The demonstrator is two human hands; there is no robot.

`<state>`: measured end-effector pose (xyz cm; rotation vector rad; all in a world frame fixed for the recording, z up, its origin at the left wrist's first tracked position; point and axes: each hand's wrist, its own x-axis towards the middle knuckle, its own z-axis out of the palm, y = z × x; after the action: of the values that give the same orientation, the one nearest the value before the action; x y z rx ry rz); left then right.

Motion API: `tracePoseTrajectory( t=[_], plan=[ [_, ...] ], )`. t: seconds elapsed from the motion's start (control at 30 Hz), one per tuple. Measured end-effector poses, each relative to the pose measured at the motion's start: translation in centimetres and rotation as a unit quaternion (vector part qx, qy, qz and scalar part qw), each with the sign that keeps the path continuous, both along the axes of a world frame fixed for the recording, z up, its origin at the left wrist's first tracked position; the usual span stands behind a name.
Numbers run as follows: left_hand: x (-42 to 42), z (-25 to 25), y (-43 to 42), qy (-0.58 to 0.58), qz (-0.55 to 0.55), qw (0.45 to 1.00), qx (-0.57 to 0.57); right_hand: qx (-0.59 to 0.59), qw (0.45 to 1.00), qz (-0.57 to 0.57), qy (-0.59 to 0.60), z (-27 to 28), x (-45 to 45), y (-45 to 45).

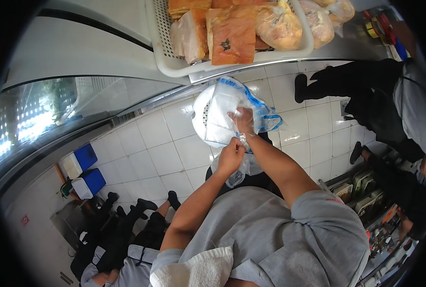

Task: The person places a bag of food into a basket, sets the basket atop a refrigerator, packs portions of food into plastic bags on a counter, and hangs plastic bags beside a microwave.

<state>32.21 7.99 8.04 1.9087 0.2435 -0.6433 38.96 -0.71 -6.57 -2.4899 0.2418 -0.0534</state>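
A white round item (204,111), perhaps a tub or lid with a row of small dark holes, sits in or behind a clear plastic bag with blue print (257,99). My right hand (243,120) grips the white item's near right side, partly covered by the clear film, so its fingertips are hard to see. Just below, my left hand (232,155) is closed, pinching crumpled clear plastic (243,139) beside my right wrist. More loose clear plastic (241,172) hangs under my left hand, in front of my body.
Ahead, a white perforated basket (174,69) holds slabs of meat (233,36) and bagged meat (280,26) on a metal counter. Co-workers stand at right (366,95) and lower left (127,239). Blue-and-white boxes (86,158) are at left; food trays (361,186) at right.
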Motion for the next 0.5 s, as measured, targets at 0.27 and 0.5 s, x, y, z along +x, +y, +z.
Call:
tracePoseTrajectory(
  t=[0.27, 0.5],
  plan=[
    [-0.1, -0.5, 0.0, -0.004, 0.002, 1.000, -0.011, 0.551, 0.769, -0.223, 0.237, 5.4, 1.0, -1.0],
    [-0.4, -1.3, -0.3, 0.004, 0.012, 1.000, -0.013, 0.552, 0.788, -0.118, 0.245, 1.0, 1.4, -1.4]
  ],
)
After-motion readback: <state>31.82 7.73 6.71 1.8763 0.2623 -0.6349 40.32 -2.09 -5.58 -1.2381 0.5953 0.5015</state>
